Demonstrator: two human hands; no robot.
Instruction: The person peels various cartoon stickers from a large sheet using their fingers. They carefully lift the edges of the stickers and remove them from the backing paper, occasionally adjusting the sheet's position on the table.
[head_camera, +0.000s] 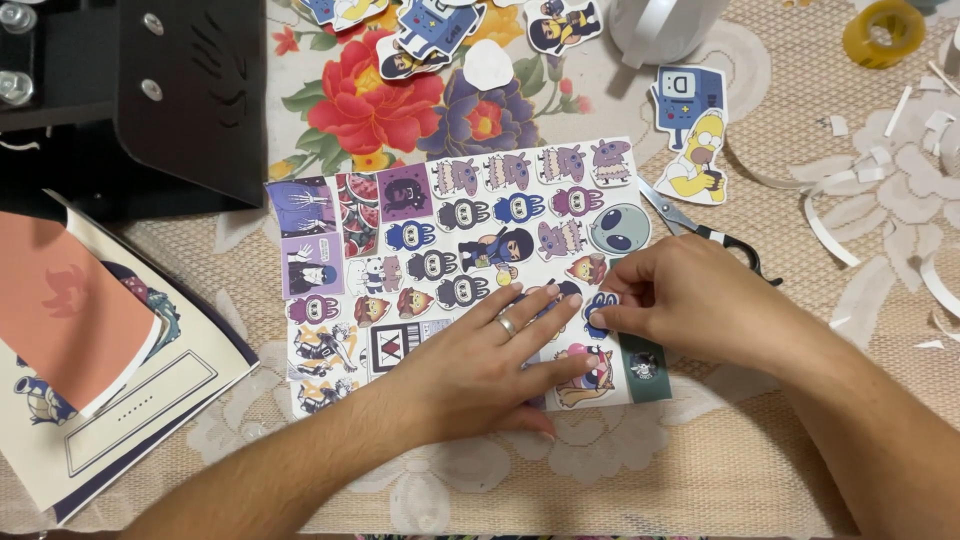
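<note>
The left hand (490, 365) lies flat, open, pinning the sticker sheet (440, 250), while the right hand (690, 300) pinches a small blue sticker (600, 303) at the sheet's right side, just beyond the left fingertips.

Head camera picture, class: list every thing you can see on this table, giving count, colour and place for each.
sticker sheet: one, multicoloured cartoon figures, centre of table
scissors: one, black handles, right of the sheet
cut-out stickers: several, mixed colours, top centre and upper right
tape roll: one, yellow, top right
paper strips: many, white, right side
printed papers: a few, orange and cream, lower left
black machine: one, top left
tablecloth: one, beige lace with floral print
left hand: flat on the sheet, wears a ring
right hand: fingertips at a sticker near the sheet's right edge
</note>
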